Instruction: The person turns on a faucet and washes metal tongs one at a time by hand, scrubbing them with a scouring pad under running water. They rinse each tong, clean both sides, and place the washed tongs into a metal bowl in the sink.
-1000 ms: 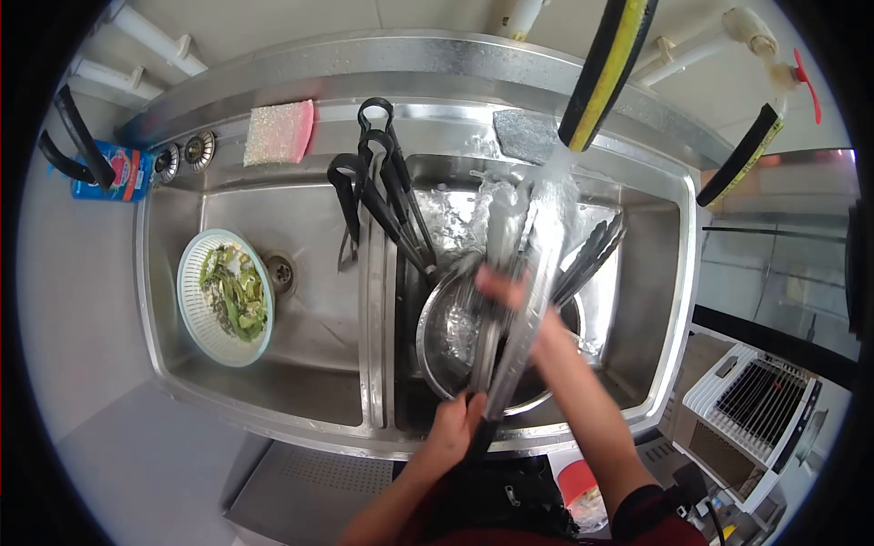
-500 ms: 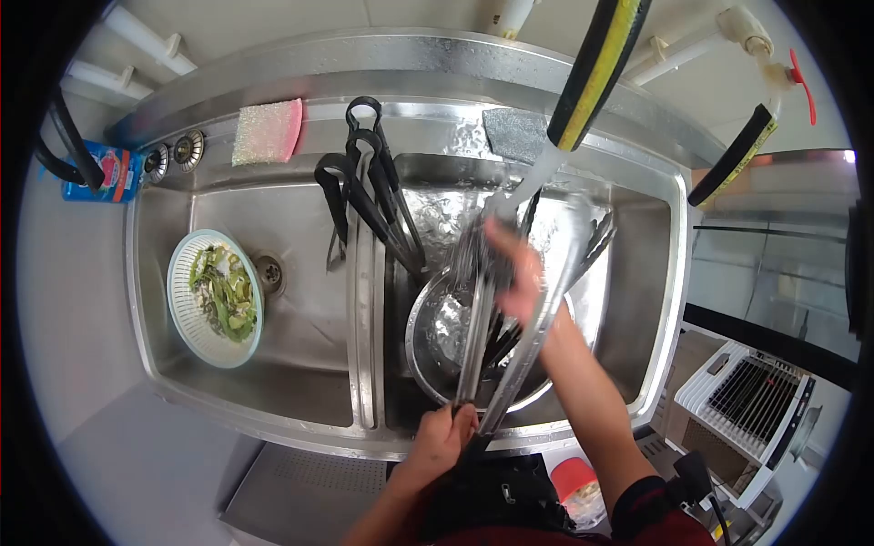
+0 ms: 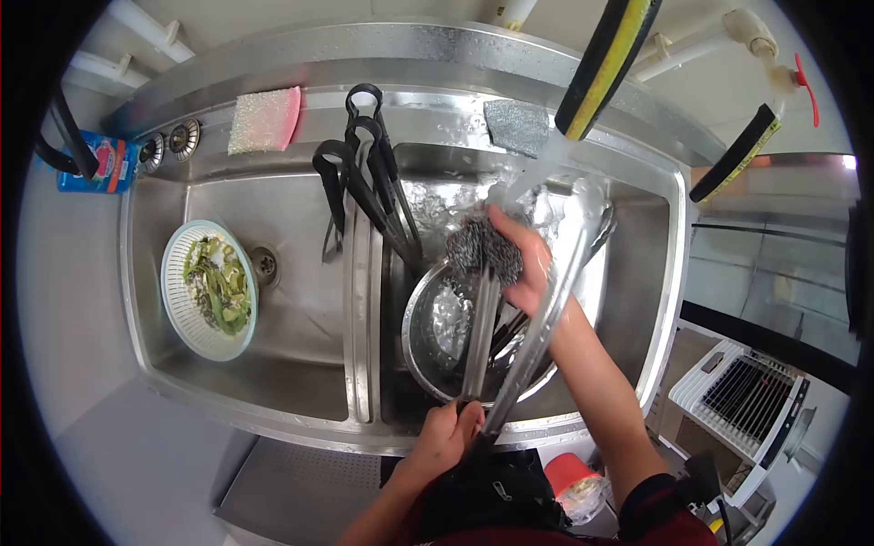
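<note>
My left hand [image 3: 448,435] grips the lower end of a pair of metal tongs [image 3: 480,337] whose two arms spread apart over the right basin. My right hand [image 3: 525,264] holds a dark steel wool scrubber [image 3: 482,250] around the far end of the left tong arm. Water runs from a black and yellow hose [image 3: 605,68] just beyond the scrubber. Beneath both hands a round metal bowl [image 3: 411,341] sits in the basin with dark utensils in it.
Several black-handled tongs [image 3: 364,173] lean over the divider. In the left basin stands a strainer [image 3: 187,314] with green scraps. A pink sponge [image 3: 264,120] and grey pad [image 3: 517,127] lie on the back ledge. A blue packet [image 3: 98,164] is far left.
My right hand and the scrubber were blurred by motion and now show clearly at the far end of the tong arm. The view has shifted slightly.
</note>
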The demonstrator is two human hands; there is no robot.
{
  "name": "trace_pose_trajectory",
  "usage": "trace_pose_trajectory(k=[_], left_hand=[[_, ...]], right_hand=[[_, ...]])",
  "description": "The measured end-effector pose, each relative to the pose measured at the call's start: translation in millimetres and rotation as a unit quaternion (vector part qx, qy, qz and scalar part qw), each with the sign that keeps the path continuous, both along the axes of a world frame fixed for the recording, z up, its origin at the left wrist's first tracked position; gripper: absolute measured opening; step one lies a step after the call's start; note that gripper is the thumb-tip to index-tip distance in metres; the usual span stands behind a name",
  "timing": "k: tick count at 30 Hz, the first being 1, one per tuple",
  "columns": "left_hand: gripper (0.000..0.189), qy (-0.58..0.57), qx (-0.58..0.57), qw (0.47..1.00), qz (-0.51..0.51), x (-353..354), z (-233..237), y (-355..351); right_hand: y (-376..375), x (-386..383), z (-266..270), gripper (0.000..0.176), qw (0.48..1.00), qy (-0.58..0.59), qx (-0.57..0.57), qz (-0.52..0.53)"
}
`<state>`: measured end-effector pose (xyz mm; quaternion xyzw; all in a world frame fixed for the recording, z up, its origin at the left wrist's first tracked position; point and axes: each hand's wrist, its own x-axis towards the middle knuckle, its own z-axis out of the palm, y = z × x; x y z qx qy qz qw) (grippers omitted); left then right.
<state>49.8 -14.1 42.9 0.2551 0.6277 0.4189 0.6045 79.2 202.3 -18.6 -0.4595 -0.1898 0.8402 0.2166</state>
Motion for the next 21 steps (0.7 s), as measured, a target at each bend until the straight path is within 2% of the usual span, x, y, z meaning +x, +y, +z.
trace_pose_trajectory(k=[1,2,3,4,6,7,8,9,11,12,14,16,17,18,20,21], left_hand=[[0.028,0.015,0.011,1.000,0.015,0,-4,-1],[0.028,0.032,0.019,0.999,0.030,0,-6,-3],[0.028,0.035,0.018,0.999,0.029,-2,-5,-3],[0.027,0.035,0.004,0.999,0.017,-4,-2,-4],[0.027,0.035,-0.013,0.999,0.012,-8,3,-1],[0.028,0.027,-0.017,0.999,0.029,-12,4,5],[0.028,0.018,-0.022,0.999,0.045,-14,5,8],[0.028,0.033,0.029,0.997,0.056,-8,-13,0],[0.027,0.035,0.019,0.999,0.037,-8,-6,0],[0.027,0.035,0.007,0.999,0.020,-7,-2,0],[0.026,0.008,-0.008,1.000,0.019,-8,1,1],[0.026,-0.013,-0.020,0.999,0.023,-11,-2,8],[0.025,-0.002,0.026,0.998,0.053,-12,-7,10],[0.024,0.007,0.071,0.994,0.084,-10,-12,10],[0.022,-0.024,0.037,0.997,0.066,-9,-15,8],[0.021,-0.043,-0.008,0.999,0.031,-10,-14,14]], right_hand=[[11,1,-33,0.022,0.994,-0.078,0.079,-0.011],[21,-8,-33,0.020,0.991,-0.063,0.113,-0.042],[22,-3,-27,0.020,0.996,-0.057,0.064,-0.024],[18,-12,10,0.019,0.999,-0.052,0.013,-0.009],[-14,-17,16,0.019,0.997,-0.060,-0.005,-0.050],[-33,-20,28,0.019,0.999,0.011,-0.044,-0.024],[-46,-23,7,0.019,0.999,0.004,0.035,-0.030],[-40,-13,-8,0.019,1.000,-0.013,0.016,-0.013],[-3,-18,7,0.017,0.998,-0.023,-0.052,0.007],[15,-19,16,0.016,0.996,0.046,-0.068,0.035],[3,-19,3,0.021,0.998,-0.036,0.038,-0.030],[-38,-13,0,0.032,0.997,-0.064,0.020,-0.028],[-44,-30,17,0.041,0.988,-0.074,0.135,-0.023],[-37,-26,45,0.033,0.979,-0.139,0.118,-0.086],[11,-17,18,0.023,0.998,-0.053,-0.032,0.021],[26,-5,5,0.017,0.998,0.004,0.042,0.038]])
